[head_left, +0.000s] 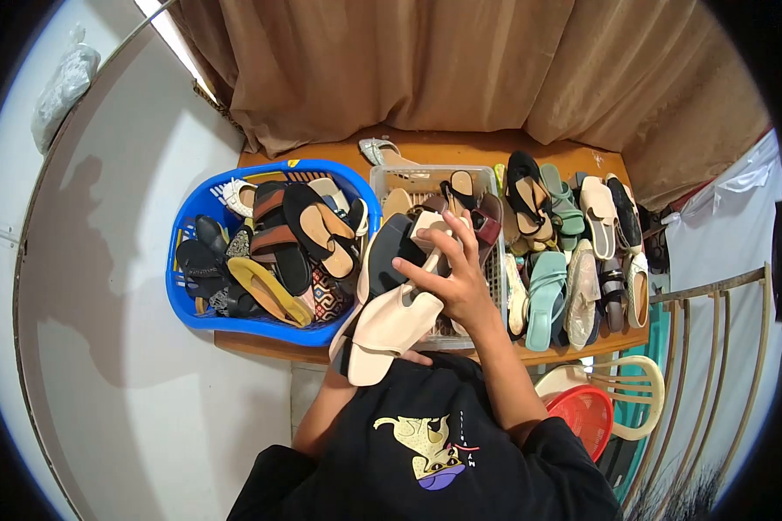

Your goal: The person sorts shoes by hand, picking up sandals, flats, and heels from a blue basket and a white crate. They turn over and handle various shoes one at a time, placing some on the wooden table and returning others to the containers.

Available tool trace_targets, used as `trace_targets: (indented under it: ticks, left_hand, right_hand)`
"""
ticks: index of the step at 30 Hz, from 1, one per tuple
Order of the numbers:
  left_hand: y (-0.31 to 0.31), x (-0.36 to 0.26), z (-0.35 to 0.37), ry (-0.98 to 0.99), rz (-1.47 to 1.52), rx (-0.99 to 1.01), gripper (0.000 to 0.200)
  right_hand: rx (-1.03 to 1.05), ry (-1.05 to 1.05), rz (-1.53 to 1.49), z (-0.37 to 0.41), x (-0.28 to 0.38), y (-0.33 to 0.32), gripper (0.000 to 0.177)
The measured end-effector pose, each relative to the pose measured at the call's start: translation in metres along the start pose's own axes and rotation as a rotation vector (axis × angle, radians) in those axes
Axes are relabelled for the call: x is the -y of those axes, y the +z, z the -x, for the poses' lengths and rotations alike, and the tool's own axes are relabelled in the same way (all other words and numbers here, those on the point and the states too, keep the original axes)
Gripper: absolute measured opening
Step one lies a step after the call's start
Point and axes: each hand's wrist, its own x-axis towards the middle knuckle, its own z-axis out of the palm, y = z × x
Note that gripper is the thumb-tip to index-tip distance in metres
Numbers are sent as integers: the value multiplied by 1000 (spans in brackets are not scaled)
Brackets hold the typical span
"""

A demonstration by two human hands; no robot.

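Note:
A pair of beige slide sandals is held up over the table's front edge. The front beige sandal [395, 334] has its wide strap toward me, and the back one shows a dark sole [391, 252]. My right hand [456, 282] grips the front sandal near its heel end, thumb on the near side and fingers partly spread. Beneath the pair, my left hand [417, 357] supports the sandals at their toe end; most of it is hidden, with only a bit of finger showing. Behind them, a clear plastic bin [382, 178] contains several shoes.
A blue basket [178, 295] full of sandals and flats stands at left. Rows of footwear, including mint slides [545, 295], lie on the wooden table [513, 143] at right. A silver shoe [375, 151] is behind the bin. A red basin [582, 417] and plastic chair [643, 399] are lower right.

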Motion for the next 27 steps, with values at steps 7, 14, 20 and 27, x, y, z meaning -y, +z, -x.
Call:
trace_targets:
  ticks: [7,14,20,27]
  left_hand:
    - [-8,29,17,-10,123,-103,80]
    - [-42,41,4,18,82,-274,69]
    - [-42,75,-23,410,-684,-390,69]
    - [-47,101,-49,490,-1113,-705,44]
  right_hand:
    - [43,-56,57,31,-2,-16,42]
    - [34,-17,-23,65,-18,-37,50]
    - [-199,702,-776,86,-19,-63,74]
    - [-151,810,-1002,114,8,-69,100]
